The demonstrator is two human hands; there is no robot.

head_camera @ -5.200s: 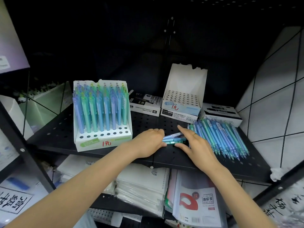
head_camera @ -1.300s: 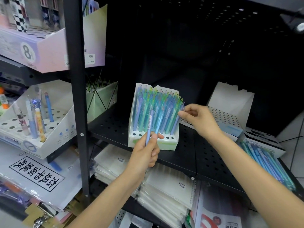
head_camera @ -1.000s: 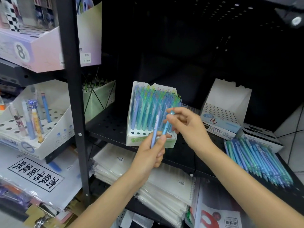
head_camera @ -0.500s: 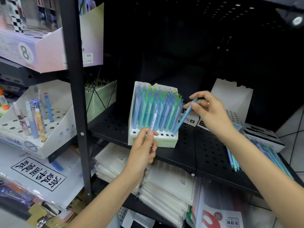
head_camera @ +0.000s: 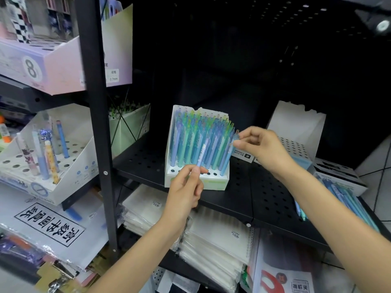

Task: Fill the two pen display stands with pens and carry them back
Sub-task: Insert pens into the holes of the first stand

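Note:
A white pen display stand (head_camera: 213, 183) stands on the black perforated shelf (head_camera: 264, 199), nearly full of blue and green pens. My left hand (head_camera: 186, 191) pinches a light blue pen (head_camera: 201, 155) upright in front of the stand. My right hand (head_camera: 262, 148) grips the top of a blue pen (head_camera: 227, 158) whose tip sits in the stand's right front corner. A second, empty white stand (head_camera: 300, 132) stands behind my right wrist. Loose blue and green pens (head_camera: 347, 199) lie at the shelf's right end.
A black upright post (head_camera: 95, 123) divides the shelving. Left of it, a white stand (head_camera: 53, 166) holds a few pens, with a pink box (head_camera: 53, 60) above. Black-and-white boxes (head_camera: 338, 176) sit at the right. Stacked notebooks (head_camera: 211, 229) fill the shelf below.
My right hand has brought its pen from the air beside the stand down into the stand's right front corner. My left hand still holds one pen before the stand.

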